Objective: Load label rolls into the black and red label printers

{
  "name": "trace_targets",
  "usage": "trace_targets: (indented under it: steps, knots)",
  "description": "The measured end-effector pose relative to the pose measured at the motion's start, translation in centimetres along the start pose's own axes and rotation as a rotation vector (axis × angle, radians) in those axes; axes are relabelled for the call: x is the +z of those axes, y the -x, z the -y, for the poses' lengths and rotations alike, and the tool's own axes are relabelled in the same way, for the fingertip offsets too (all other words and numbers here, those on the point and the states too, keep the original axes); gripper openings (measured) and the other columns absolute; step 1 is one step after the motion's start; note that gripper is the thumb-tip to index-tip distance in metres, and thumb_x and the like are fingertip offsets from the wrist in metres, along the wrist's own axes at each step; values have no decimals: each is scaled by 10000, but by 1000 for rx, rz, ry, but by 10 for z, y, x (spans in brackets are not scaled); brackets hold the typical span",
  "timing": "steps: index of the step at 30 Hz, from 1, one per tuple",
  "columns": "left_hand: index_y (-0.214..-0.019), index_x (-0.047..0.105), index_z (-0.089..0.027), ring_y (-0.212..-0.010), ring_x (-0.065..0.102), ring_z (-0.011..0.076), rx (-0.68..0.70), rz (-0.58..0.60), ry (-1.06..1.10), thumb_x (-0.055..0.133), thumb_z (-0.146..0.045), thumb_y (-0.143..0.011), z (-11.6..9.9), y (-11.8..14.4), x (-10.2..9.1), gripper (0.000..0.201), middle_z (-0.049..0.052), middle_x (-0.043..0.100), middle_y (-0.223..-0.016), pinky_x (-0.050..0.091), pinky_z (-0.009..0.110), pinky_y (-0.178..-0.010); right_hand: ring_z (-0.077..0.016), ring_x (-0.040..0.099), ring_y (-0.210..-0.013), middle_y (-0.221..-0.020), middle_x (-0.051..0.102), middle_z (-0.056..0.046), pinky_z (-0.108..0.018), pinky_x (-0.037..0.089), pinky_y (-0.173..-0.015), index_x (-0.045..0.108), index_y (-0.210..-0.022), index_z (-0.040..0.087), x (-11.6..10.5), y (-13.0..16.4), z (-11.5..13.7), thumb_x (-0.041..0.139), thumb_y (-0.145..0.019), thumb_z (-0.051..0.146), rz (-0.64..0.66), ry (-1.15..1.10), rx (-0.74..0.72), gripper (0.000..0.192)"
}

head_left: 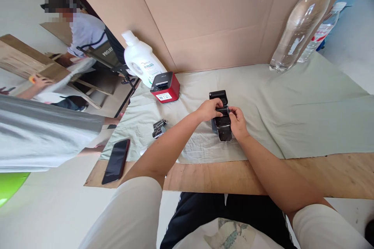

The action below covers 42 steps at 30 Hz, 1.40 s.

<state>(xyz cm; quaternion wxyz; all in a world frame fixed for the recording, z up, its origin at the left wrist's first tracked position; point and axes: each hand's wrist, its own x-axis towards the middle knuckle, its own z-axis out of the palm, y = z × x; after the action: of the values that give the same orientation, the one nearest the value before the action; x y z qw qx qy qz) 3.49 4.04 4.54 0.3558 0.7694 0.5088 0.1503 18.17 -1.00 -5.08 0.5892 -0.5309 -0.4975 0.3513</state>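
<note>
Down at the bottom of the frame the person's dark shorts and white sleeves fill the foreground, both forearms reaching up toward the middle. There the left hand (209, 109) and the right hand (238, 122) meet on a small black device (223, 126), which sits on the pale green cloth (306, 116) just below centre; both hands are closed around its upper part, fingers pinching at something between them that is too small and too covered to make out. What the device is cannot be told for sure; its hinged lid (217, 95) stands open behind the hands.

Lower left, a black smartphone (116, 161) lies face up, half on the cloth and half on the bare wooden tabletop (336, 175). Just above it a small black and silver object (159, 128) rests on the cloth, hard to identify.

Further back, a red and black label printer (165, 87) carries a white sticker with a printed code, unreadable. Behind it stands a white detergent bottle (142, 61); its label has green print too small to read. At upper right a clear water bottle (300, 23) with a blue cap leans against the cardboard screen (210, 19), its top cut by the frame edge.

At upper left another person sits in a chair (102, 56) whose back seems to read "PROJ…", mirrored.
</note>
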Motion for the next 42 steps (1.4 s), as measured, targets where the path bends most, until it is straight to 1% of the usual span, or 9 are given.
trace_targets:
  steps: [8,12,16,21,25,31,35,37,42]
  knots:
    - [-852,517,-192,-833,600,138,45,-109,238,755,-129,-617,12,4,12,340,-24,613,-843,475,289,-810,-228,612,-1001,-1085,649,-78,-448,521,-929,608,-1054,235,0,1,3,609,-802,502,11,-31,32,367]
    - [-890,509,-180,-836,605,126,63,-104,408,743,-148,-629,3,14,-6,351,-6,621,-883,475,285,-819,-219,622,-980,-1053,676,-70,-437,509,-938,601,-1046,231,-4,0,6,510,-874,561,17,-53,31,383]
    - [-901,552,-174,-882,622,151,-51,89,367,788,-255,-589,23,48,-65,399,5,650,-902,470,286,-830,-225,617,-1002,-1085,669,-81,-445,489,-960,611,-1042,223,-6,-1,4,521,-861,587,33,-14,67,416]
    - [-888,634,-178,-929,629,199,-486,261,25,839,-332,-462,84,124,-165,497,-14,725,-902,472,272,-828,-219,616,-986,-1105,647,-83,-451,484,-957,609,-1038,229,-3,-1,1,527,-852,569,26,22,71,395]
    - [-916,648,-182,-912,619,193,-689,261,-66,812,-326,-461,124,171,-202,504,-33,740,-891,471,273,-833,-219,617,-968,-1109,635,-92,-448,493,-939,608,-1026,220,-1,-1,1,532,-837,535,12,27,66,375]
    - [-927,659,-187,-945,646,267,-689,118,-490,737,-299,-509,147,185,-171,439,36,730,-991,475,301,-819,-212,616,-941,-1111,630,-89,-450,496,-936,604,-1039,219,-3,-2,1,543,-829,523,35,33,84,374]
    - [-1116,643,-188,-1195,574,361,-653,-85,-718,632,-289,-655,131,193,-146,472,137,629,-1293,452,442,-975,-205,613,-932,-1120,626,-86,-443,500,-935,600,-1062,217,-4,-2,1,549,-832,516,49,42,91,380]
    - [-1132,640,-198,-1212,562,368,-582,-155,-779,574,-292,-727,116,200,-131,421,134,639,-1257,433,489,-1006,-201,610,-924,-1114,628,-82,-439,504,-932,600,-1064,218,-3,-1,1,547,-833,520,49,51,86,384]
    - [-971,682,-195,-1055,629,315,-305,282,-734,656,-216,-669,77,210,-74,304,109,690,-1051,477,408,-939,-201,613,-921,-1127,623,-94,-442,507,-932,596,-1073,211,-3,-2,2,539,-827,505,56,69,92,388]
